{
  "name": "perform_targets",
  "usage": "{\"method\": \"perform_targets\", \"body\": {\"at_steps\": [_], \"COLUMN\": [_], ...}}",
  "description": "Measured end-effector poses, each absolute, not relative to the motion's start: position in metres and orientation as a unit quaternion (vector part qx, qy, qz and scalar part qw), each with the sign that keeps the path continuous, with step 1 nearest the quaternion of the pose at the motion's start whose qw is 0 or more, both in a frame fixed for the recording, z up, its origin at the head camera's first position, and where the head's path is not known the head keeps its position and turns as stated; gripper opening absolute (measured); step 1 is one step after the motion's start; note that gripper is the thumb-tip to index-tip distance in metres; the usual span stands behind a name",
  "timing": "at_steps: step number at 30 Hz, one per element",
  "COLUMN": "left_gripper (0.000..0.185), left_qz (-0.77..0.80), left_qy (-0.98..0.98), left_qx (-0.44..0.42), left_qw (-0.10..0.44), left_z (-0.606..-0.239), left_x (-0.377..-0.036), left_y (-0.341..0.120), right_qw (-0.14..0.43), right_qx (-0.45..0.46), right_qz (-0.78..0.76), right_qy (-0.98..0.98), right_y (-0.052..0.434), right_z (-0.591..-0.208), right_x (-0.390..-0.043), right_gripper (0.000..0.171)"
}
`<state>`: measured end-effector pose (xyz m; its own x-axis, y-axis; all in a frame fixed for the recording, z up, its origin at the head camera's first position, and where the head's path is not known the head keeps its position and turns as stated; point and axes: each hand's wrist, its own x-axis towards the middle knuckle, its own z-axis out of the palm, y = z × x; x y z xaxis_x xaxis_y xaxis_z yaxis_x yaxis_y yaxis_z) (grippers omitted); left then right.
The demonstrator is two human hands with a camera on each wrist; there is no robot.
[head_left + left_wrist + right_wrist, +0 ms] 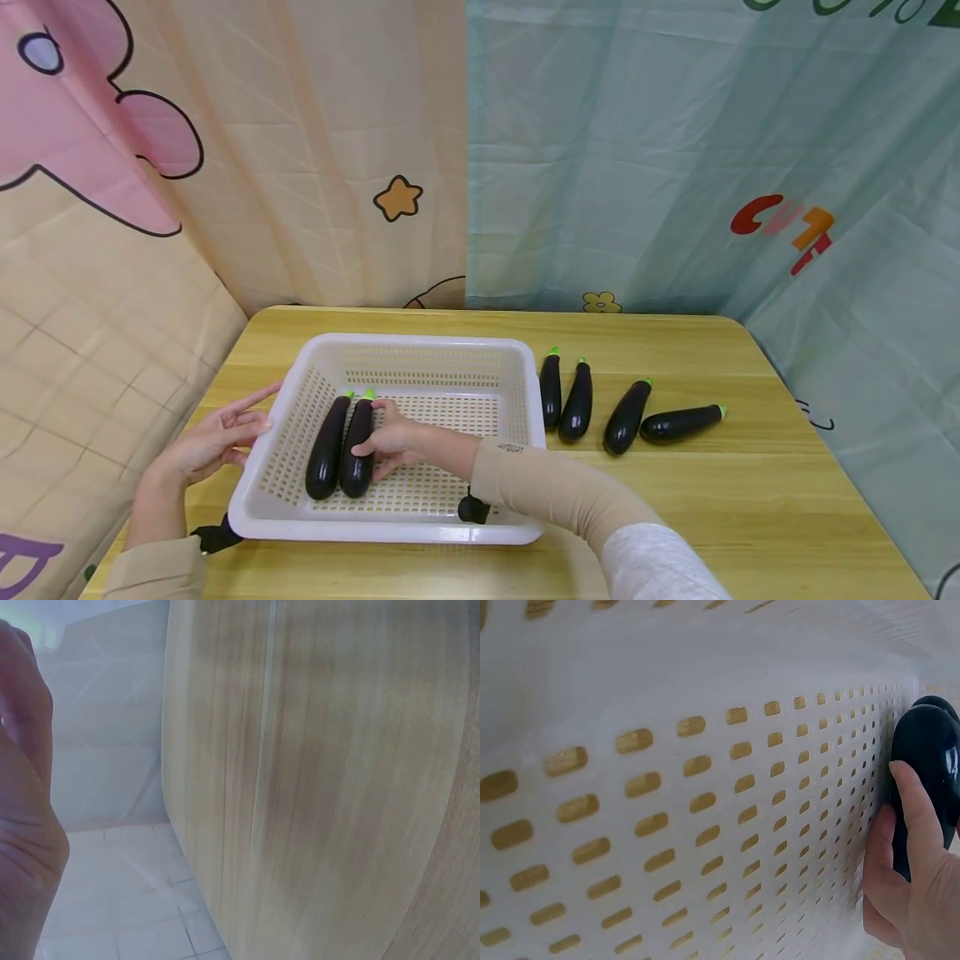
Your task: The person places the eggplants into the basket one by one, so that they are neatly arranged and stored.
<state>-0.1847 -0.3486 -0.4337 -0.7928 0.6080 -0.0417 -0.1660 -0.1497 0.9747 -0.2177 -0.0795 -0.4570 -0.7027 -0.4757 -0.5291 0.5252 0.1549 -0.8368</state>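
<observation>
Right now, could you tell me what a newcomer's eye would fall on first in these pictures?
Probably the white perforated plastic basket on the left half of the pale wooden table, with two glossy dark purple eggplants lying side by side in it. The right hand grips the right-hand one, while the left hand rests against the basket's left rim. Four more dark eggplants lie on the table right of the basket.

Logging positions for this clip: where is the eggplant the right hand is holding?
In the head view, the held eggplant lies inside the white basket, toward its left side, right beside a second eggplant, with the right hand gripping it.
</observation>
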Motion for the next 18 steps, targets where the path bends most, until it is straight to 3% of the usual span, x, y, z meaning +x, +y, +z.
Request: {"method": "perform_targets", "body": {"at_steps": [18], "left_gripper": [0.058], "left_qz": [0.739], "left_qy": [0.588], "left_qx": [0.190], "left_qw": [0.269], "left_z": [-0.4344], "left_x": [-0.1853], "left_y": [-0.3498], "right_qw": [0.389], "right_qx": [-0.004], "right_qz": [-0.620], "right_qy": [0.681], "right_y": [-0.0766], "right_z": [-0.4531], "right_x": [-0.2149], "right_gripper": [0.069]}}
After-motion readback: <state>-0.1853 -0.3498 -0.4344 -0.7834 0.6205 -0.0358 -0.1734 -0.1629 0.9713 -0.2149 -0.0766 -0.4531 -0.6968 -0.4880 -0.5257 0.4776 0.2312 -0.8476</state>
